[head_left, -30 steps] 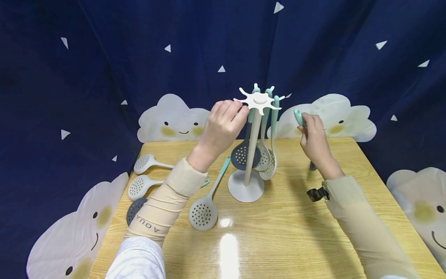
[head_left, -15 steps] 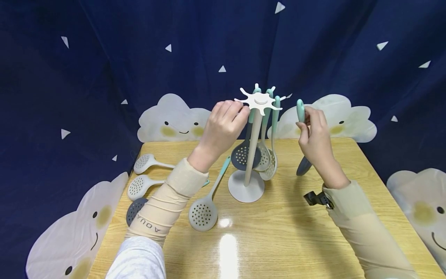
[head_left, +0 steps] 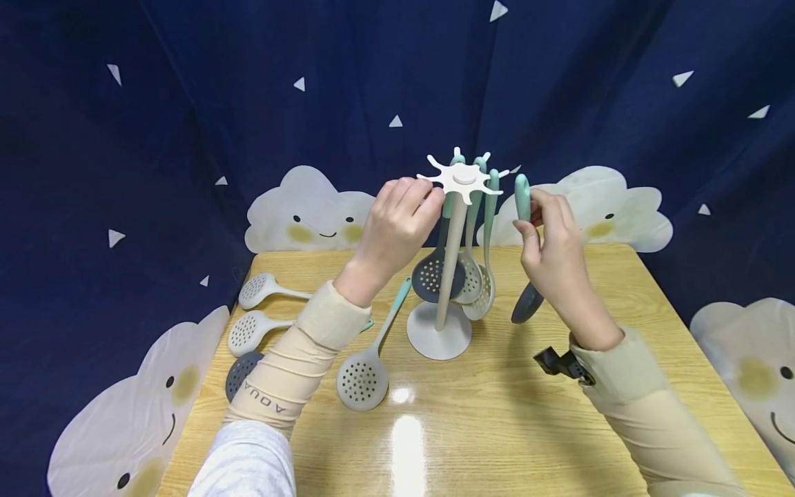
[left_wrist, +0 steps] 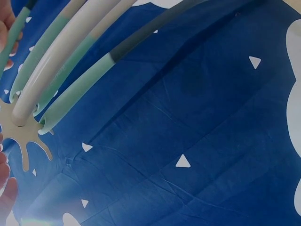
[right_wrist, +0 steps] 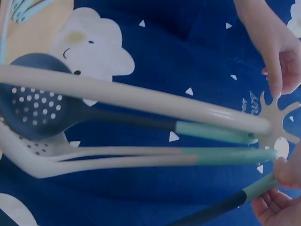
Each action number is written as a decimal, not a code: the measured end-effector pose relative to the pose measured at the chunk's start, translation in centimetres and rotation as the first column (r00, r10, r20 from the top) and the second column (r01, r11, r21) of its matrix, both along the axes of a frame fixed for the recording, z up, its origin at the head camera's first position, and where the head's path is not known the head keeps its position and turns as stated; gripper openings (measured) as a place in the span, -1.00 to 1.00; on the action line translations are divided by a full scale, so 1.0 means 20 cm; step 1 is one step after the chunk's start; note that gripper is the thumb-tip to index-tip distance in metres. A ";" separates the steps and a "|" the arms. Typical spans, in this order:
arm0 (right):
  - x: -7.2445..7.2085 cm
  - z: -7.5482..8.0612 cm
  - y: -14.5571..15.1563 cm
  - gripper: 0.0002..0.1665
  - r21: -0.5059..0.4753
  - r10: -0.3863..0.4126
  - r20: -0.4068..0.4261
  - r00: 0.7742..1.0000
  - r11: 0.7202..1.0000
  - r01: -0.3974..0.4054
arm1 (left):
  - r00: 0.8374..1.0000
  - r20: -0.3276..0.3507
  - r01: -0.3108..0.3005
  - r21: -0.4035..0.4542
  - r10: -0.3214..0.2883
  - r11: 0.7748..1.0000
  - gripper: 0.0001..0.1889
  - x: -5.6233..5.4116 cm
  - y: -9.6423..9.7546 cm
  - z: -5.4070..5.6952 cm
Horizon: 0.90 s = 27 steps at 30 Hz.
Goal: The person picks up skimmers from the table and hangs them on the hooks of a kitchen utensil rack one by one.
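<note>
My left hand (head_left: 394, 224) pinches one prong of the white utensil rack (head_left: 452, 262) at its top. In the right wrist view that prong (right_wrist: 276, 101) runs up to the thumb and fingertips. A dark skimmer (head_left: 427, 277) and two pale ones hang from the rack by mint handles. To the right of it, my right hand (head_left: 555, 252) holds up a dark grey cooking utensil (head_left: 526, 304) by its mint handle (head_left: 522, 197), between thumb and fingers. Its head is partly hidden behind the hand, and the handle's top stands beside the rack's prongs, apart from them.
A pale skimmer (head_left: 362, 379) lies on the wooden table (head_left: 484, 428) left of the rack's base. Two more pale skimmers (head_left: 247, 333) and a dark one (head_left: 241, 373) lie at the left, partly under my left forearm. A blue curtain (head_left: 348, 41) hangs behind.
My right hand has turned the dark utensil more upright and carried it left, closer to the rack. The left hand has stayed at the same prong.
</note>
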State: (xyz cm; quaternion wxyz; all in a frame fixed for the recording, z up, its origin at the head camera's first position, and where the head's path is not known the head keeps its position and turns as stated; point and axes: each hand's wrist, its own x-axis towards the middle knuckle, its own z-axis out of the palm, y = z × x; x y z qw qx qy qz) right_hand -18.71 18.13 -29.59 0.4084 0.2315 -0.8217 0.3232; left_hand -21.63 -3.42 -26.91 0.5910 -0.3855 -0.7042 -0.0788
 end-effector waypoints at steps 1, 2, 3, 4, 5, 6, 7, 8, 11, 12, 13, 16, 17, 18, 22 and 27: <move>0.01 0.00 0.00 -0.65 0.010 0.006 0.005 1.000 1.000 -0.006 | 1.000 0.001 0.001 0.000 -0.001 1.000 -0.92 0.00 0.00 0.00; 0.01 0.00 -0.01 -0.65 0.018 0.012 0.011 1.000 1.000 -0.012 | 1.000 0.002 0.001 0.000 -0.001 1.000 -0.92 0.00 0.00 0.00; 0.02 0.01 -0.01 -0.65 0.022 0.018 0.014 1.000 1.000 -0.018 | 1.000 0.002 0.001 0.000 -0.001 1.000 -0.92 0.00 0.00 0.00; 0.02 0.01 -0.02 -0.66 0.026 0.021 0.018 1.000 0.999 -0.021 | 1.000 0.002 0.000 0.001 0.000 1.000 -0.92 0.00 0.00 0.00; 0.03 0.01 -0.02 -0.66 0.026 0.025 0.019 1.000 0.999 -0.025 | 1.000 0.002 -0.001 0.001 0.001 1.000 -0.93 0.00 0.00 0.00; 0.03 0.01 -0.03 -0.66 0.026 0.028 0.022 0.999 0.999 -0.028 | 1.000 0.001 -0.002 0.002 0.002 1.000 -0.93 0.00 0.00 0.00; 0.03 0.01 -0.03 -0.66 0.023 0.031 0.023 0.999 0.999 -0.031 | 1.000 0.000 -0.002 0.003 0.002 1.000 -0.93 0.00 0.00 0.00; 0.04 0.01 -0.04 -0.66 0.022 0.031 0.025 0.999 0.999 -0.032 | 1.000 -0.001 -0.001 0.005 0.001 1.000 -0.93 0.00 0.00 0.00; 0.04 0.01 -0.05 -0.66 0.003 0.036 0.026 0.999 0.999 -0.036 | 1.000 0.000 0.003 0.011 -0.003 1.000 -0.94 0.00 0.00 0.00; 0.04 0.01 -0.06 -0.66 0.004 0.034 0.028 0.999 0.999 -0.034 | 1.000 0.000 0.004 0.012 -0.004 1.000 -0.94 0.00 0.00 0.00; 0.05 0.01 -0.06 -0.66 0.004 0.033 0.030 0.999 0.999 -0.033 | 1.000 0.001 0.005 0.012 -0.005 1.000 -0.94 0.00 0.01 0.00; 0.05 0.01 -0.07 -0.66 0.009 0.030 0.036 0.999 1.000 -0.030 | 1.000 0.004 0.010 0.014 -0.010 1.000 -0.93 -0.01 0.01 0.00; 0.05 0.01 -0.07 -0.66 0.004 0.030 0.039 0.999 1.000 -0.030 | 1.000 0.006 0.011 0.014 -0.011 1.000 -0.93 -0.01 0.01 0.00; 0.05 0.01 -0.07 -0.66 0.005 0.030 0.042 0.999 1.000 -0.030 | 1.000 0.007 0.010 0.014 -0.010 1.000 -0.93 -0.01 0.01 0.00; 0.05 0.01 -0.09 -0.66 -0.024 0.037 0.046 0.998 0.999 -0.036 | 1.000 0.006 0.009 0.018 -0.009 1.000 -0.93 0.00 0.01 0.00; 0.04 -0.01 -0.10 -0.65 -0.020 0.036 0.050 0.998 0.999 -0.035 | 1.000 0.006 0.010 0.023 -0.010 1.000 -0.93 0.00 0.01 0.00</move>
